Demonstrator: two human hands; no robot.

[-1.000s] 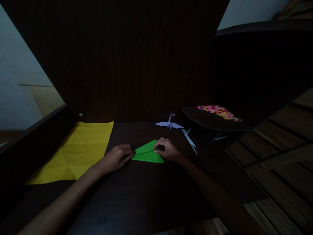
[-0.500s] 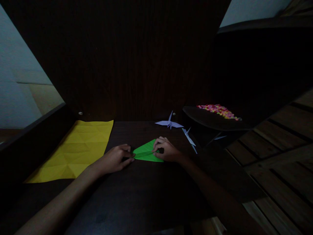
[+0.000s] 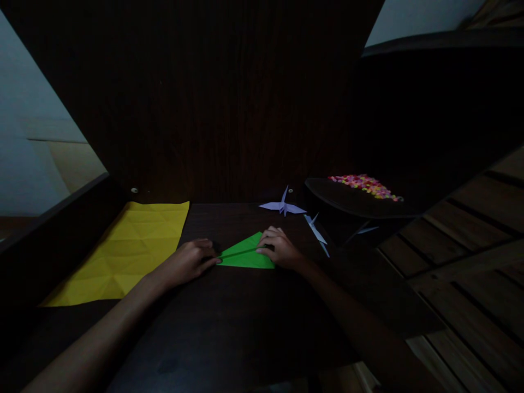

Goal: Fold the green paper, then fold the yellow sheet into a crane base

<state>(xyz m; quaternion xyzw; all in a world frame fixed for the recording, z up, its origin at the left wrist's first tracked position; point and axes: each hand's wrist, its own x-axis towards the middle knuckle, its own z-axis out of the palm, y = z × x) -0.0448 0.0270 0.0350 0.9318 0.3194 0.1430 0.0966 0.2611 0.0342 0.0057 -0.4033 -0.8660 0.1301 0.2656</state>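
Note:
A green origami paper [image 3: 245, 257], folded to a long kite shape with a crease line along its middle, lies on the dark table [image 3: 229, 322] between my hands. My left hand [image 3: 197, 257] pinches its narrow tip at the left. At the wide right end, my right hand [image 3: 279, 248] has its fingers closed on the paper near the middle line. To the left of my left hand a yellow creased sheet [image 3: 143, 245] lies spread out. A lilac paper crane [image 3: 283, 207] sits behind my right hand, with a pale folded paper piece [image 3: 316, 229] beside it.
A curved dark shelf [image 3: 327, 197] at the right bears a heap of small pink and yellow pieces [image 3: 368, 185]. A tall dark panel [image 3: 229, 98] closes off the back. A low side board [image 3: 61, 210] runs along the left, and slatted wood [image 3: 470, 245] shows at the right.
My left hand has shifted slightly left with the paper's narrow tip. The green paper looks longer and flatter, its middle line clearer. My right hand stays near the wide end.

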